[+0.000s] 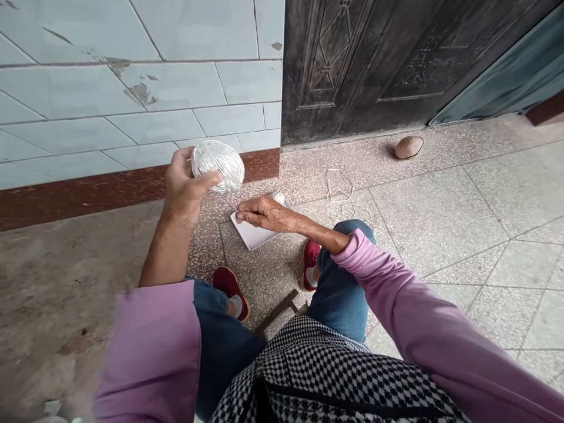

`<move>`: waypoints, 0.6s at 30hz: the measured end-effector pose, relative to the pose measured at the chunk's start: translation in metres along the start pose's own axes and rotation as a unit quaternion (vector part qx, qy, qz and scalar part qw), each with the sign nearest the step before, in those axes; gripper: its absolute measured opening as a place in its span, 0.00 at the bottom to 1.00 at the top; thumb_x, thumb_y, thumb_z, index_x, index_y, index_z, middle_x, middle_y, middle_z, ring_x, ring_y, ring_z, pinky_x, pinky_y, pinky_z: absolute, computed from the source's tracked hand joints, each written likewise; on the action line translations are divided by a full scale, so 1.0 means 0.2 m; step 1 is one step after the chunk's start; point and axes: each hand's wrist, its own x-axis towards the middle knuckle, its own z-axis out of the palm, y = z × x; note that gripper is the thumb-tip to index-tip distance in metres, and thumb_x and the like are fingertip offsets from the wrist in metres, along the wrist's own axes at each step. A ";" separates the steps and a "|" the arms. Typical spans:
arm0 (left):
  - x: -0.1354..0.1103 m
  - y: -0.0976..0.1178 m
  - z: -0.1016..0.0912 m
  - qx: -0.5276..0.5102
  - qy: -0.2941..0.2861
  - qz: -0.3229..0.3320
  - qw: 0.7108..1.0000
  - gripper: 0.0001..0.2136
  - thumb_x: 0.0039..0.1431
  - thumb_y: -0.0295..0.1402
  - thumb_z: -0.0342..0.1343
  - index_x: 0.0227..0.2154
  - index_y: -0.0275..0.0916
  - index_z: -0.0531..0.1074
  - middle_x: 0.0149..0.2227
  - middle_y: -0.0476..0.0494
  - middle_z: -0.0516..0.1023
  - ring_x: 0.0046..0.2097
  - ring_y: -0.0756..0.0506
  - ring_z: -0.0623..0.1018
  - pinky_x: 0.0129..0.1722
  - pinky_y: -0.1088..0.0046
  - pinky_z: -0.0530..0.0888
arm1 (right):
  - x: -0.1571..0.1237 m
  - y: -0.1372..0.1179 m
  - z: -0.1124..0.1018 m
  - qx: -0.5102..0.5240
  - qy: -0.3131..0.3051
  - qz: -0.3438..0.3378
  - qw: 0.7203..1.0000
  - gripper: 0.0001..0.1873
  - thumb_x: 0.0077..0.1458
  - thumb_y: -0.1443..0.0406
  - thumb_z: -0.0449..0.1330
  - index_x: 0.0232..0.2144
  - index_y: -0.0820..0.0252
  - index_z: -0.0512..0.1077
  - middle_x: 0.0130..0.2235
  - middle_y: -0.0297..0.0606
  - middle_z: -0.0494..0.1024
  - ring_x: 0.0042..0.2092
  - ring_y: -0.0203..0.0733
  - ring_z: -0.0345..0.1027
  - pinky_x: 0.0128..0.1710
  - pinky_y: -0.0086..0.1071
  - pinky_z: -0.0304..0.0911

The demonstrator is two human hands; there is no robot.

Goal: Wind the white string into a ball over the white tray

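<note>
Left hand raised, far left of knees, fingers and thumb clasping round ball of white string, glossy, tightly wound. Right hand just below ball, fingers pressed together pointing left; cannot tell whether strand is pinched. Loose string in thin loops on speckled terrazzo floor, right of hand. Flat white paper sheet beneath hand. Embossed dark door far.

soft even daylight, edges warped, slight blur.
</note>
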 end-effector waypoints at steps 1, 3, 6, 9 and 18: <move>0.00 0.01 -0.01 0.060 0.005 0.008 0.998 0.42 0.39 0.42 0.85 0.57 0.44 0.73 0.56 0.40 0.86 0.57 0.31 0.83 0.66 0.39 0.87 | -0.01 -0.02 0.00 0.010 -0.011 0.003 1.000 0.21 0.88 0.55 0.68 0.39 0.56 0.77 0.34 0.32 0.75 0.40 0.43 0.69 0.45 0.37 0.64; -0.02 0.03 -0.01 0.166 -0.002 0.020 0.986 0.41 0.42 0.39 0.83 0.60 0.43 0.72 0.61 0.38 0.86 0.62 0.28 0.83 0.73 0.35 0.83 | -0.03 -0.05 -0.04 0.035 0.002 0.018 0.999 0.24 0.87 0.46 0.71 0.40 0.54 0.79 0.35 0.34 0.77 0.39 0.45 0.68 0.43 0.38 0.65; -0.06 0.08 -0.01 0.233 -0.041 0.018 0.971 0.40 0.42 0.39 0.81 0.61 0.42 0.75 0.64 0.35 0.86 0.66 0.25 0.83 0.76 0.36 0.81 | 0.00 -0.08 -0.18 0.041 0.086 0.023 0.995 0.27 0.87 0.42 0.70 0.41 0.54 0.79 0.36 0.35 0.76 0.39 0.45 0.65 0.41 0.38 0.63; -0.08 0.11 0.01 0.230 -0.119 -0.008 0.966 0.39 0.45 0.45 0.81 0.62 0.43 0.79 0.63 0.36 0.89 0.66 0.23 0.84 0.74 0.38 0.82 | 0.06 -0.08 -0.35 0.005 0.142 -0.021 0.990 0.24 0.89 0.49 0.68 0.40 0.56 0.76 0.36 0.35 0.75 0.39 0.43 0.64 0.43 0.36 0.63; -0.10 0.13 0.12 0.070 -0.274 -0.074 0.956 0.43 0.47 0.53 0.82 0.66 0.44 0.83 0.59 0.31 0.91 0.66 0.19 0.88 0.63 0.44 0.89 | 0.15 0.20 -0.49 0.099 0.181 -0.026 0.978 0.39 0.83 0.29 0.68 0.37 0.54 0.71 0.31 0.26 0.64 0.34 0.35 0.54 0.35 0.33 0.56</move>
